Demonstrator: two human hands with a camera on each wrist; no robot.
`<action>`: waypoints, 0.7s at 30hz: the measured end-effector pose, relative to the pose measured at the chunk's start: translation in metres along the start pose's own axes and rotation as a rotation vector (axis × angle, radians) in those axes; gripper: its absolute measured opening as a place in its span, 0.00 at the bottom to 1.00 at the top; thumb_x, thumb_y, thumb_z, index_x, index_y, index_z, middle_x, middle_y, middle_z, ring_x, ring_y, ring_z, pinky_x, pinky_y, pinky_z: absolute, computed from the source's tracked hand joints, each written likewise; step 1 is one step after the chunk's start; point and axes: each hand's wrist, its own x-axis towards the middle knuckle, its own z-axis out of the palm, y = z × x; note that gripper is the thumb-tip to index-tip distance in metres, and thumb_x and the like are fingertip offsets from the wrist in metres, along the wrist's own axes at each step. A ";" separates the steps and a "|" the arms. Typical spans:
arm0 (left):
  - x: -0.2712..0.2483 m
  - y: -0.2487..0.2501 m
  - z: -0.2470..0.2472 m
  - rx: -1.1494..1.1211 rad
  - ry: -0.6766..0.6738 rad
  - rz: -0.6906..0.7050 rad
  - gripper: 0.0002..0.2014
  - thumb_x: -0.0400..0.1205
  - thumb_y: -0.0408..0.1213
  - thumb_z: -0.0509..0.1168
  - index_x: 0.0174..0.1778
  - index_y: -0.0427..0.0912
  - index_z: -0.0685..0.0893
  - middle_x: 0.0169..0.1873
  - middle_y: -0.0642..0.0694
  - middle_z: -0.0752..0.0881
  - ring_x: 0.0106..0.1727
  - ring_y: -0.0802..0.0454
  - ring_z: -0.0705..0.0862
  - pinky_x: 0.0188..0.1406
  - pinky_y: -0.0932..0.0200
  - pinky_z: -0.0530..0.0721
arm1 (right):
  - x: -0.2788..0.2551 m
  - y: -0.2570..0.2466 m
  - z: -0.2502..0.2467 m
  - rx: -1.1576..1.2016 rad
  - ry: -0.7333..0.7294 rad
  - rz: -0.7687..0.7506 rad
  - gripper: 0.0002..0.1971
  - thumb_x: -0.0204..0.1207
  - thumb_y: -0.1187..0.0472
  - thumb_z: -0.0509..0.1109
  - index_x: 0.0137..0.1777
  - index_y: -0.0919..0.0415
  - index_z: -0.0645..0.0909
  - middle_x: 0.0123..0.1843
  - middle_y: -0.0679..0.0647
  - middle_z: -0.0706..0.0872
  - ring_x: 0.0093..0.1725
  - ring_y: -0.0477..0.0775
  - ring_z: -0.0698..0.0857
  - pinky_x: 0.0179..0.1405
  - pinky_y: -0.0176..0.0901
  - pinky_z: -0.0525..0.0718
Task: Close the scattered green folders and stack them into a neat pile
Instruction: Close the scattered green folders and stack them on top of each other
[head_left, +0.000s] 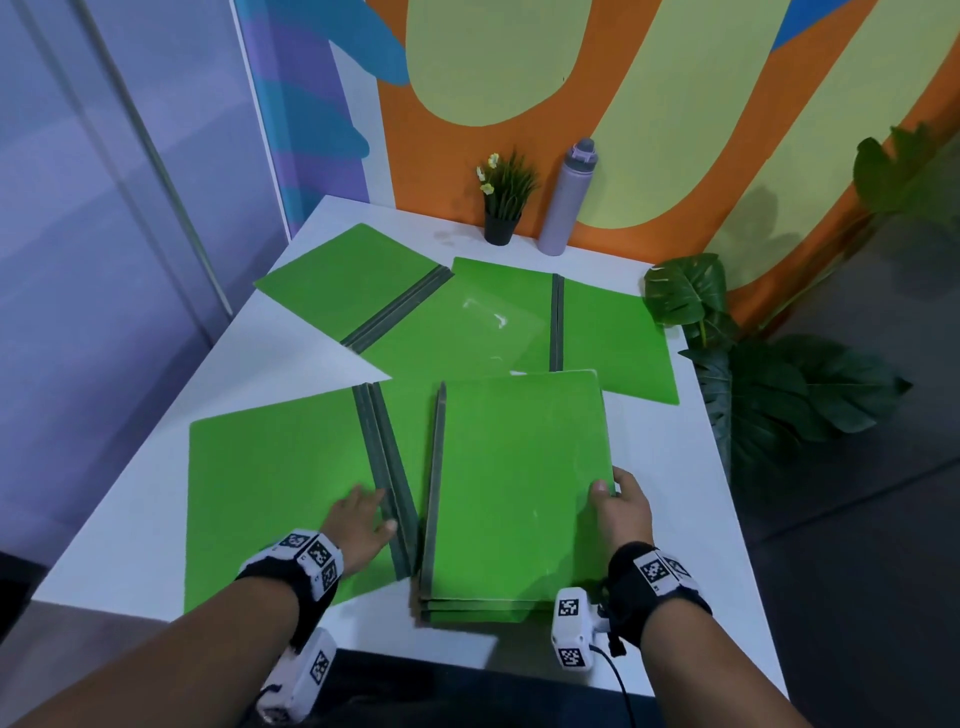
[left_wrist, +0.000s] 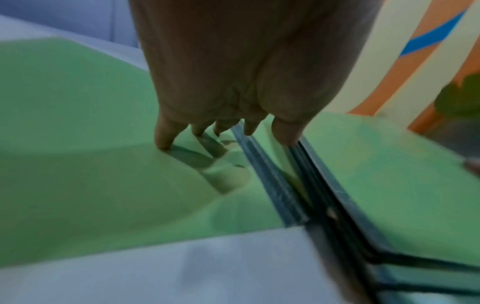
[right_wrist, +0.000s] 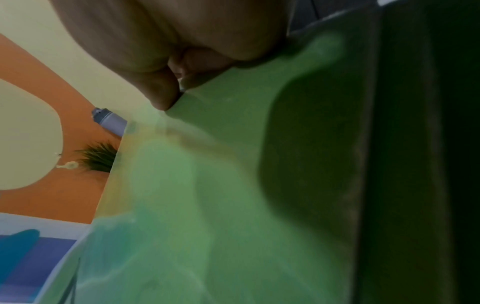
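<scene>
A pile of closed green folders (head_left: 514, 483) lies at the table's front edge, its grey spines to the left. My right hand (head_left: 621, 506) grips the pile's right edge, thumb on top (right_wrist: 161, 96). Left of the pile an open green folder (head_left: 280, 483) lies flat, its grey spine (head_left: 389, 478) beside the pile. My left hand (head_left: 358, 522) rests on this open folder with straight fingers (left_wrist: 163, 139), the thumb at its spine (left_wrist: 267, 185). Two more open green folders lie further back, one at the left (head_left: 358, 283) and one at the right (head_left: 608, 332), overlapping.
The white table (head_left: 119, 530) stands against a painted wall. A small potted plant (head_left: 501, 200) and a lilac bottle (head_left: 566, 200) stand at the back edge. Large leafy plants (head_left: 769, 384) stand off the table's right side. A glass partition is on the left.
</scene>
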 end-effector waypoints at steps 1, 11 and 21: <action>0.002 -0.011 0.003 0.064 0.018 -0.029 0.33 0.84 0.51 0.56 0.83 0.46 0.54 0.85 0.40 0.50 0.85 0.38 0.52 0.83 0.40 0.54 | -0.001 0.002 -0.002 -0.012 0.008 -0.001 0.18 0.81 0.62 0.61 0.71 0.59 0.73 0.53 0.61 0.82 0.44 0.58 0.81 0.48 0.45 0.78; -0.002 -0.062 -0.015 0.249 0.251 -0.418 0.33 0.68 0.69 0.63 0.57 0.44 0.78 0.52 0.42 0.71 0.59 0.41 0.78 0.60 0.39 0.83 | -0.008 0.013 0.005 -0.050 -0.039 -0.009 0.18 0.82 0.63 0.61 0.71 0.61 0.72 0.55 0.60 0.80 0.49 0.58 0.77 0.51 0.45 0.75; -0.008 -0.063 -0.017 0.180 0.301 -0.488 0.28 0.74 0.60 0.67 0.56 0.38 0.79 0.59 0.39 0.76 0.58 0.46 0.79 0.61 0.52 0.84 | -0.001 0.007 -0.003 0.008 -0.024 -0.026 0.18 0.81 0.62 0.61 0.71 0.59 0.73 0.59 0.62 0.82 0.53 0.61 0.81 0.56 0.49 0.80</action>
